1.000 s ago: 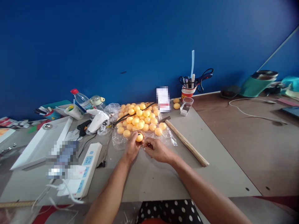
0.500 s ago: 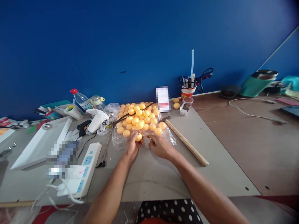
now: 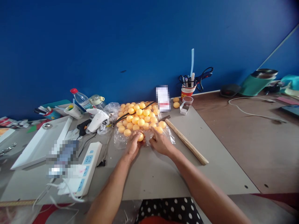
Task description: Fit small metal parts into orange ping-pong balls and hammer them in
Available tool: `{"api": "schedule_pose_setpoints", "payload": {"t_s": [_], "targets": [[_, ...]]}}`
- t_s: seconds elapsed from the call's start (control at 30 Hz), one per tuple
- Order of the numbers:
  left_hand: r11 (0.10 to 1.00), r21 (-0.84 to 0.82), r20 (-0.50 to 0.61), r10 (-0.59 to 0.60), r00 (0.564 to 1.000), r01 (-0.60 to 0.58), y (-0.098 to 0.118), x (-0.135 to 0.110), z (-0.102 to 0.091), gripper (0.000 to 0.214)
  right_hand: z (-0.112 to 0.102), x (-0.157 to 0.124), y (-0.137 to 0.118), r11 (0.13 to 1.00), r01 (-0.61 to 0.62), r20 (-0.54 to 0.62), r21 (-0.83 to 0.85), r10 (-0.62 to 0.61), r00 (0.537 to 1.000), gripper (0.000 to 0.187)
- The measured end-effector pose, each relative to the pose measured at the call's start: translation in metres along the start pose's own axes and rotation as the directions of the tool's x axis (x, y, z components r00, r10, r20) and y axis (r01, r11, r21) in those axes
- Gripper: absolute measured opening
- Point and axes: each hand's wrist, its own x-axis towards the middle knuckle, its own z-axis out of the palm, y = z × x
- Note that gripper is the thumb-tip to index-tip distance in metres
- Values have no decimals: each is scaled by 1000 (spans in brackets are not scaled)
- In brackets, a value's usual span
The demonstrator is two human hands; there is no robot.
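My left hand (image 3: pixel 133 144) is closed around an orange table tennis ball (image 3: pixel 140 137), gripping it with the thumb on the near side. A small dark mark shows near the top of that ball. To its right is my right hand (image 3: pixel 161 144), its index finger stretched towards the pile and its other fingers curled; nothing can be seen in it. Just beyond both hands, many more orange table tennis balls (image 3: pixel 141 122) lie heaped on and in a clear plastic bag (image 3: pixel 120 141). A black cable or strap crosses the heap.
A hammer (image 3: pixel 187 141) with a wooden handle lies right of the balls. On the left are a white power strip (image 3: pixel 90 168), a white tray (image 3: pixel 39 152) and a crumpled white cup (image 3: pixel 95 123). Behind stand a paper cup (image 3: pixel 187 92) with tools and a small clear cup (image 3: pixel 187 100).
The right index finger has stretched out and up towards the balls. My left hand, still holding its ball, has shifted slightly right, and the ball has turned a little.
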Motion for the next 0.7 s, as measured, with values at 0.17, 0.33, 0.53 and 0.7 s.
{"api": "schedule_pose_setpoints", "payload": {"t_s": [0.17, 0.33, 0.53, 0.7], "targets": [[999, 43, 35, -31, 999, 30, 1, -2, -1, 26, -2, 0, -2, 999, -24, 57, 36, 22, 998, 69], [997, 66, 65, -51, 997, 47, 3, -3, 0, 25, -3, 0, -3, 993, -30, 117, 116, 16, 993, 74], [999, 33, 5, -18, 1000, 18, 1, 1, -3, 25, -4, -2, -7, 969, 4, 185, 246, -51, 981, 72], [1000, 4, -51, 12, 999, -12, -1, 4, -6, 26, -7, -4, -11, 916, -35, 240, 399, -67, 969, 75]]}}
